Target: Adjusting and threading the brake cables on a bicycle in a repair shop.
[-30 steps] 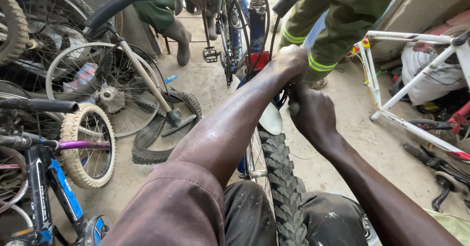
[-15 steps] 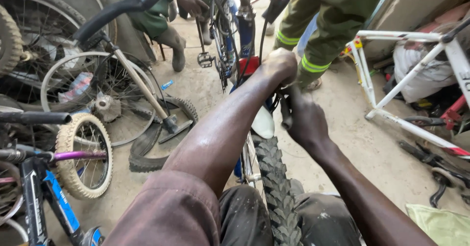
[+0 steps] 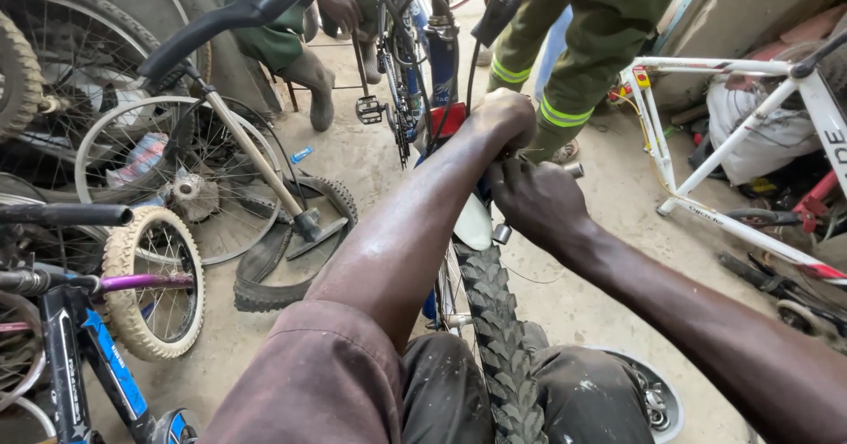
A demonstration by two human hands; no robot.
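two hands work at a bike, seen from the head camera. the left hand (image 3: 505,116) is curled into a fist over the red and blue frame (image 3: 445,100) above the knobby tyre (image 3: 494,347); what it grips is hidden under the knuckles. the right hand (image 3: 534,201) sits just beside it, fingers closed around a small metal part (image 3: 572,170) near the white mudguard (image 3: 472,223). the tyre runs up between the person's knees. a loose tyre (image 3: 265,276) lies on the floor (image 3: 600,267) to the left, near a small tan wheel (image 3: 154,285). a white frame (image 3: 706,170) stands at right. another person's green trousers (image 3: 591,47) are behind the bike.
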